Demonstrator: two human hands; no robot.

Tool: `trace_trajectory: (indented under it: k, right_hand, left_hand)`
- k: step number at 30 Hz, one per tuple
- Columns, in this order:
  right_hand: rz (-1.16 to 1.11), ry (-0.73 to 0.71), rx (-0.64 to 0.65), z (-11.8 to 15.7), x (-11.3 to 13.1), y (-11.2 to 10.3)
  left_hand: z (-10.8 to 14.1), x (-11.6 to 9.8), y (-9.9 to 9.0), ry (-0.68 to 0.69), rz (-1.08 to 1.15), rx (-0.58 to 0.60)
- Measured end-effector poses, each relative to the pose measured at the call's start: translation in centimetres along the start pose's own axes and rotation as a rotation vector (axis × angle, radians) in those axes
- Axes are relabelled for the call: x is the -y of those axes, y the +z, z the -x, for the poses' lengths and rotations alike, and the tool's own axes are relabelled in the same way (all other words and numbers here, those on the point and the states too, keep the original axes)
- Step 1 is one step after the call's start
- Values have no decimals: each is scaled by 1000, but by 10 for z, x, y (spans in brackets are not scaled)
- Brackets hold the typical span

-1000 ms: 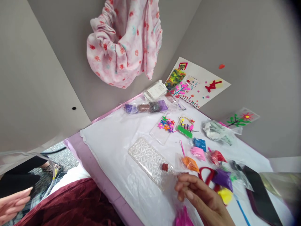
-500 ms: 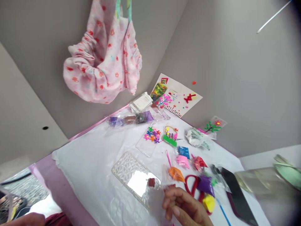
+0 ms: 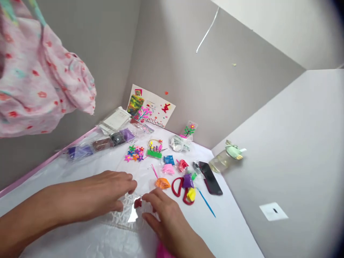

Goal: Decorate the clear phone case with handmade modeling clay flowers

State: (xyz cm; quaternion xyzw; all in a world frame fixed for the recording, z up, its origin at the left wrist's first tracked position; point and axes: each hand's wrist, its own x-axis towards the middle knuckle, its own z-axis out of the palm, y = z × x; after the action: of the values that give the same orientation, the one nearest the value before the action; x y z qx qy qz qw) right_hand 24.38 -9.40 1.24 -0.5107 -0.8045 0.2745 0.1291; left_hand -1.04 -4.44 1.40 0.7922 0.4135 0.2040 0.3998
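A flat clear phone case [image 3: 118,220] with a white web-like pattern lies on the white-covered table, a bright reflection on its surface. Near its right end is a small lump of dark red clay [image 3: 138,202]. My left hand [image 3: 111,190] hovers over the left part of the case, fingers stretched forward and thumb apart. To the right of the clay, my right hand [image 3: 165,215] has its fingers curved and its thumb apart, with nothing visible between them. Fingertips of both hands are close to the clay; contact cannot be made out.
Behind the hands lie an orange clay packet [image 3: 162,183], red-handled scissors [image 3: 177,187], a purple packet [image 3: 188,181], yellow clay [image 3: 191,194] and a blue stick [image 3: 206,202]. Further off are small colourful flowers [image 3: 134,153], a dark phone [image 3: 211,178] and a bottle [image 3: 221,161]. Pink cloth [image 3: 48,79] hangs left.
The view has swung right. My left hand has come in from the lower left corner to over the case. My right hand is still beside the clay, its thumb and fingers more spread.
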Motion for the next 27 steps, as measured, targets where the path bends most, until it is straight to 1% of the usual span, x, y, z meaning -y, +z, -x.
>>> trace_trajectory:
  k: [1,2,4,6,8,9,10,12,13,15,16,17,18,19,20,21,23,25,27]
  right_hand:
    - [97,-5,40,-4,5,2]
    - [179,-4,70,-8,9,5]
    - [312,-7,94,-16,12,12]
    - [407,-20,90,-23,9,20]
    - [392,-41,36,-26,3,26]
    - [320,-55,-15,-26,0,27]
    - [207,-67,-76,-26,-3,27]
    - [-94,-60,-201,-24,-6,23]
    - [-247,-35,-254,-23,-6,20]
    - [-495,17,-364,-23,-5,12]
    - [-568,29,-433,-24,-4,8]
    - [-590,22,-518,-25,-3,4]
    - [-555,-6,-615,-26,-3,1]
    - [-464,-50,-710,-26,-3,-2]
    - [-327,-104,-792,-27,-4,-5]
    - [-175,-156,-854,-28,-4,-8]
    - [63,-247,-921,-27,-5,-15]
    - [157,-297,-925,-25,-3,-26]
    - [180,-326,-907,-21,3,-43]
  left_hand:
    - [-11,3,0,11,-96,80]
    - [-19,8,3,26,-179,117]
    - [-31,19,9,37,-267,179]
    - [-37,27,15,-4,-293,243]
    - [-41,29,15,-32,-234,243]
    - [-43,27,13,-30,-168,228]
    - [-46,22,10,-1,-82,193]
    - [-52,8,7,46,152,156]
    - [-55,-1,7,65,259,94]
    - [-62,-19,15,106,478,-121]
    - [-66,-28,22,93,628,-222]
    - [-70,-37,30,53,810,-307]
    - [-74,-46,39,3,1027,-354]
    - [-79,-54,48,-56,1258,-348]
    - [-84,-62,56,-116,1477,-303]
    - [-90,-69,62,-129,1545,-269]
    - [-104,-84,68,-103,1617,-236]
    - [-117,-96,68,-53,1669,-209]
    - [-125,-106,65,-11,1697,-200]
